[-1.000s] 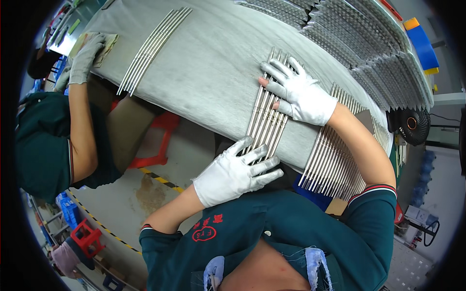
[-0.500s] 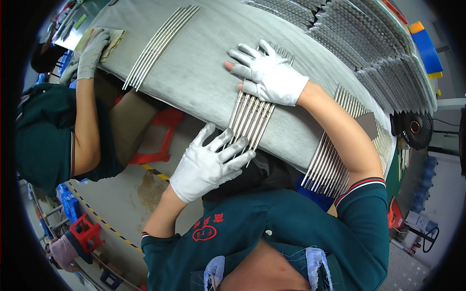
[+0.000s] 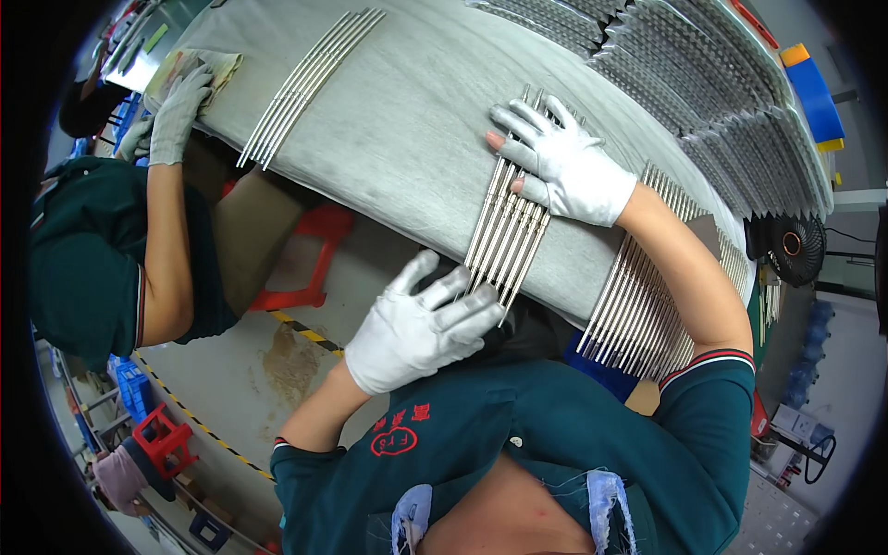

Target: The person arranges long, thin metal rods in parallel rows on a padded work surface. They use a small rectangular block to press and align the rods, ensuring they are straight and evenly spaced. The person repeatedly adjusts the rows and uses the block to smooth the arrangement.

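Several thin silvery metal rods (image 3: 505,229) lie side by side on the cloth-covered table, their near ends reaching past its front edge. Across their upper part rests my right hand (image 3: 572,169) in a white glove, fingers spread flat, two bare fingertips showing. My left hand (image 3: 412,326), gloved in white with greyed fingers, is at the near ends of the rods; its fingers are stretched out and it grips nothing visible. Whether those fingertips touch the rods is hard to tell. To the right, partly under my right forearm, lies a larger row of similar rods (image 3: 638,301).
Another set of rods (image 3: 310,88) lies at the left of the table (image 3: 407,120). Beside it, a co-worker's gloved hand (image 3: 180,111) is on a yellowish cloth (image 3: 222,72). Stacked grey ridged trays (image 3: 712,102) fill the far right, near a black fan (image 3: 794,245). A red stool (image 3: 310,259) stands below.
My right hand and the rods beneath it have shifted to the right along the table. My left hand has moved slightly right and lower.
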A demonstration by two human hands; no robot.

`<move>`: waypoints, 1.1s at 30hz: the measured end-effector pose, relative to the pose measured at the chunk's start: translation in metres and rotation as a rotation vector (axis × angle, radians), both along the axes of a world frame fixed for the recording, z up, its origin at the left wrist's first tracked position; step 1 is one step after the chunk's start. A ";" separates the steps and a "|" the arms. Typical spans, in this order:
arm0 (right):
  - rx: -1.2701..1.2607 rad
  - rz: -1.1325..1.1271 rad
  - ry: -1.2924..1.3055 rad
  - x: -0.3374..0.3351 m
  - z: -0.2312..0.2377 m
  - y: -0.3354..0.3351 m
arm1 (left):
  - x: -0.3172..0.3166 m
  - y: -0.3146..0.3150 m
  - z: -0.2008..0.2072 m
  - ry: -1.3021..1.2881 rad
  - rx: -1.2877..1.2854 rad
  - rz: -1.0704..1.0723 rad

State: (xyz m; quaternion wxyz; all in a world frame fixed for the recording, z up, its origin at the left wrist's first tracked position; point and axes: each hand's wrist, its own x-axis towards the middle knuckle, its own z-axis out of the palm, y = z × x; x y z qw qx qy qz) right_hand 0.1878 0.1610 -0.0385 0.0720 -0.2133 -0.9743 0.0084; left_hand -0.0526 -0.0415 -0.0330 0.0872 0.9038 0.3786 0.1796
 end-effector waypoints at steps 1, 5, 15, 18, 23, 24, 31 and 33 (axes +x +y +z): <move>-0.002 -0.001 -0.009 0.004 0.002 -0.001 | -0.006 0.001 0.003 -0.002 0.014 0.052; 0.009 -0.027 -0.058 0.011 0.006 -0.005 | -0.032 0.001 0.000 -0.043 0.110 0.218; -0.033 0.043 0.018 -0.011 0.005 -0.017 | -0.040 -0.004 -0.013 -0.012 0.041 0.314; -0.002 0.042 0.031 -0.022 0.004 -0.014 | -0.035 -0.004 -0.015 -0.016 0.039 0.296; 0.007 0.051 0.061 -0.037 0.000 -0.008 | -0.027 -0.003 -0.011 -0.003 0.007 0.251; 0.003 0.050 0.062 -0.040 0.001 -0.008 | -0.027 -0.004 -0.015 -0.003 0.012 0.242; -0.008 0.059 0.080 -0.046 0.001 -0.006 | -0.017 -0.006 -0.011 -0.026 0.005 0.174; 0.001 0.058 0.068 -0.044 0.000 -0.007 | -0.015 -0.006 -0.012 -0.035 0.005 0.152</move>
